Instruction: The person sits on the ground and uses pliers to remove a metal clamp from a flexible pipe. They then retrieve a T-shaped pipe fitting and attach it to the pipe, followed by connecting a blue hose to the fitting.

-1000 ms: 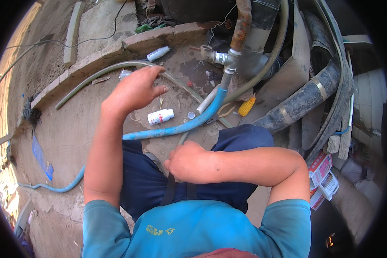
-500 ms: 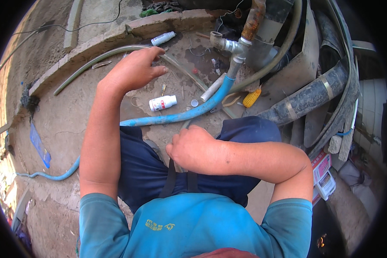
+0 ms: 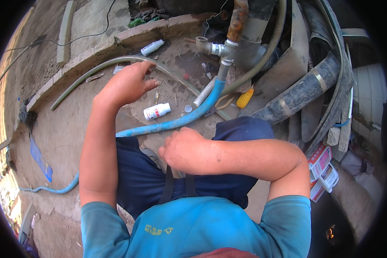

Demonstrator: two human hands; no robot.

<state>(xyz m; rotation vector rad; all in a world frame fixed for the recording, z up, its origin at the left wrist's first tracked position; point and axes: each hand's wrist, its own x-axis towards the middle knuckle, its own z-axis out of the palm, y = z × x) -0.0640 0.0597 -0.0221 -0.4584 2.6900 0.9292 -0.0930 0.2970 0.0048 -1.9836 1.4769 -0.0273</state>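
Over the floor, my left hand (image 3: pixel 127 84) reaches forward with thumb and index finger apart and nothing visible between them. Its fingertips overlap a grey-green hose (image 3: pixel 170 73) in the picture; whether they touch it I cannot tell. My right hand (image 3: pixel 185 148) is closed above my lap, fingers curled under and mostly hidden, so what they hold is unclear. A white bottle (image 3: pixel 157 111) with a red-marked label lies on its side between the hands, beside a round white cap (image 3: pixel 188 109). Just beyond my right hand, a blue hose (image 3: pixel 172 124) runs up to a pipe tee (image 3: pixel 221 50).
Another white bottle (image 3: pixel 152 47) lies near the low concrete curb (image 3: pixel 86 53). A yellow corn cob (image 3: pixel 245 98) rests right of the blue hose. Thick black pipe (image 3: pixel 296 96) and bent sheeting crowd the right side. Printed boxes (image 3: pixel 320 165) stand beside my right elbow.
The view has shifted slightly, so floor objects sit a little farther left. Both hands keep nearly the same pose; the left thumb and index finger stay apart.
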